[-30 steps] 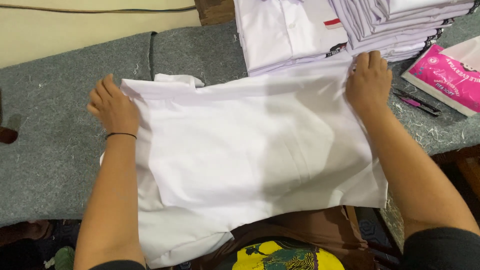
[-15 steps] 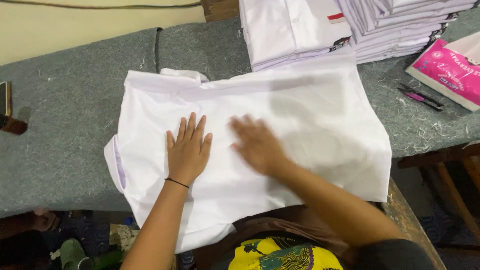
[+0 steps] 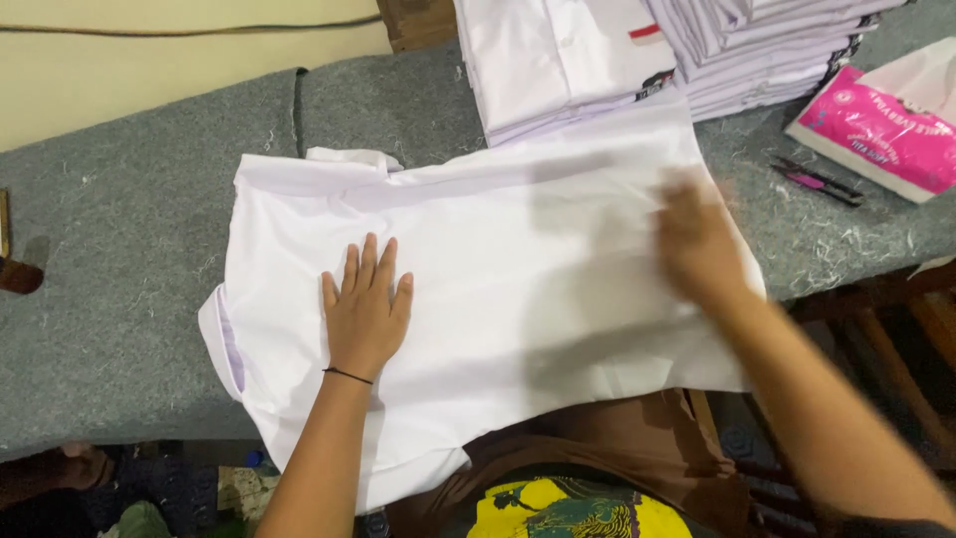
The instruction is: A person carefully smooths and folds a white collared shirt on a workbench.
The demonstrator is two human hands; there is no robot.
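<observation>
- White shirt (image 3: 518, 289) spread flat on grey felt-covered table (image 3: 129, 249), lower hem overhanging near edge.
- Left hand (image 3: 366, 311) open, fingers splayed, palm pressed flat on shirt's left half; nothing gripped.
- Right hand (image 3: 697, 244) on shirt's right side near right edge, motion-blurred; fingers' spread cannot be told, no grip evident.
- Advice: anchor with left palm, sweep right hand outward toward edge, even pressure, creases pushed off hem.
- Stacks of folded shirts (image 3: 657, 50) at far edge, cut off by frame.
- Pink packet (image 3: 876, 130) and small snips (image 3: 817, 181) at right edge.
- Collar and shirt's underside folds hidden; sleeve at left edge partly tucked under.
</observation>
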